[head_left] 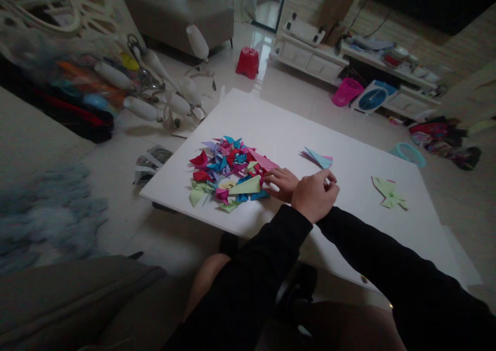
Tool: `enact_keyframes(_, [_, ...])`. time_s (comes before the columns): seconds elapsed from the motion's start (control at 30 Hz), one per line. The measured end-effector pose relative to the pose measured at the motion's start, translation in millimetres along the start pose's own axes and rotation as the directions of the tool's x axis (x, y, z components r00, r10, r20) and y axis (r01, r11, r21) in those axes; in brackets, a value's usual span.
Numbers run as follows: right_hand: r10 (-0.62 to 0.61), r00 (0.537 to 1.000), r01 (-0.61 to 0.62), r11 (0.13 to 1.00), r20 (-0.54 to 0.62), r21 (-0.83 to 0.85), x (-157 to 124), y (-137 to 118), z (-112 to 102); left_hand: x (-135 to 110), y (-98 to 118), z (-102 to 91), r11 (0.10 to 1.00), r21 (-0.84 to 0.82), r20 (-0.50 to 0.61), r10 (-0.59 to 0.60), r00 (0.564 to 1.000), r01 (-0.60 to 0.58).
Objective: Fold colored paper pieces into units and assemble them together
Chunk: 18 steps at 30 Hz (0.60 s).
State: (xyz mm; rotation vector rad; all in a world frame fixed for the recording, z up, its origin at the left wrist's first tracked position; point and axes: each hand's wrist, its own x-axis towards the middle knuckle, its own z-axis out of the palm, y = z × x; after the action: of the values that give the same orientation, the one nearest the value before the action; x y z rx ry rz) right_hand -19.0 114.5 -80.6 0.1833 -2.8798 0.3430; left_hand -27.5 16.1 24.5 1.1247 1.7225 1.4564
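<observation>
My forearms cross over the white table [263, 110]. My right hand [284, 181] reaches left to the right edge of a pile of folded paper pieces [220, 162] in red, blue, purple, pink and green. Its fingers and thumb are apart, touching the pile beside a long pale green folded piece [248, 185] and a pink folded piece [263, 159]. In front of that wrist, my left hand [315, 195] has its fingers curled together; whether anything is in them is hidden. Just beyond it lies a light blue and pink folded paper [320, 158].
A green paper piece [389, 193] lies toward the table's right side. White-shaded lamps [143, 108] stand by the left edge. Beyond are a red stool [248, 63], a grey bench [182, 15], a pink basket [347, 91] and a blue fan [372, 98].
</observation>
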Motion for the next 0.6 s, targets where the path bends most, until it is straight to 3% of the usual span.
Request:
enact_keyframes(0.1, [-0.106, 0.992, 0.107, 0.994, 0.066, -0.026, 19, -26, 13, 0, -1, 0.2, 0.999, 0.019, 0.0, 0.032, 0.999, -0.032])
enact_keyframes(0.2, [-0.11, 0.989, 0.115, 0.992, 0.099, -0.051, 28, -37, 20, 0, -3, -0.6, 0.999, 0.041, -0.003, 0.019, 1.0, -0.019])
enact_keyframes(0.43, [-0.041, 0.985, 0.056, 0.995, 0.166, -0.084, 32, -41, 17, 1, -4, -1.4, 0.999, 0.038, -0.016, 0.009, 1.0, -0.008])
enact_keyframes(0.53, [0.036, 0.993, -0.026, 0.996, 0.116, -0.081, 32, -37, 10, 2, -2, -2.7, 0.999, 0.033, -0.001, 0.002, 1.0, -0.002])
enact_keyframes(0.6, [0.14, 0.99, -0.139, 0.99, 0.023, -0.034, 28, -34, 3, 1, 1, -4.2, 1.0, 0.025, 0.002, 0.012, 1.0, -0.013])
